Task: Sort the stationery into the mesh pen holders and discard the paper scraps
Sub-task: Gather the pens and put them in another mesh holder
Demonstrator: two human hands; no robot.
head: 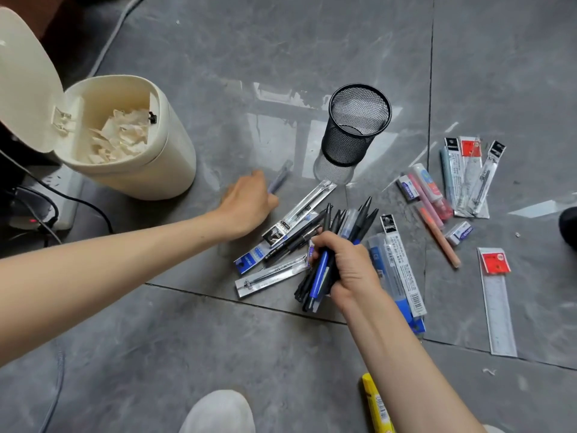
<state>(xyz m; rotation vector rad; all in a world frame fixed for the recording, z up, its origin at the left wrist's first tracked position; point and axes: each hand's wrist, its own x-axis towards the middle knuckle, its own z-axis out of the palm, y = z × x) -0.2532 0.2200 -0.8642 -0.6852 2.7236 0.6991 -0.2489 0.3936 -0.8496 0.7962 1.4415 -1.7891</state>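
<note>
My right hand (346, 267) grips a bundle of black and blue pens (324, 276), tips pointing up toward an empty black mesh pen holder (356, 126) standing on the grey floor. My left hand (248, 206) reaches left of the pile and pinches a blurred blue-grey pen (279, 179). Packaged refills (299, 210) lie between my hands. An open cream bin (125, 135) at the left holds paper scraps (120, 135).
More stationery lies to the right: refill packs (468, 176), erasers (459, 232), a pink pencil (437, 232), a clear ruler (496, 301). A yellow item (377, 404) sits at the bottom. A power strip and cables (40, 210) lie far left. A shoe toe (218, 414) shows below.
</note>
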